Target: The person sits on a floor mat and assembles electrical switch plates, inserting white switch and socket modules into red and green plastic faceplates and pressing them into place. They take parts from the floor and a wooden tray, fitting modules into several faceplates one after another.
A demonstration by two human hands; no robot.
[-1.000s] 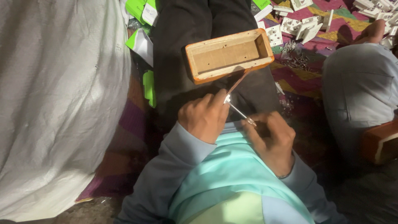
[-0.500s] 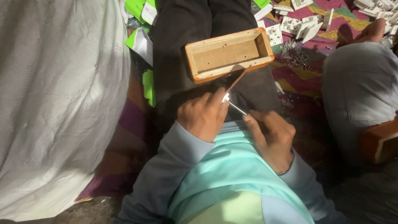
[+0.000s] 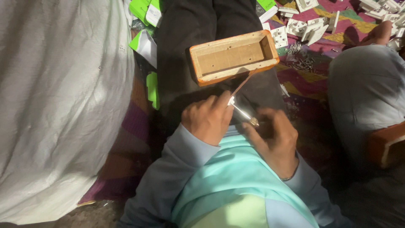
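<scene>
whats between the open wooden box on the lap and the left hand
In the head view, only dark trouser cloth and a thin reddish wire lie between the open wooden box and the left hand; the wire runs from fingers to box.

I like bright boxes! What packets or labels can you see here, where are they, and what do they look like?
Green box: top, left of the legs, green with a white patch.
Open carton: just below it, green and white flap.
Green strip: beside the left leg, flat, upright.
Green-white box: top centre, partly hidden.
</scene>
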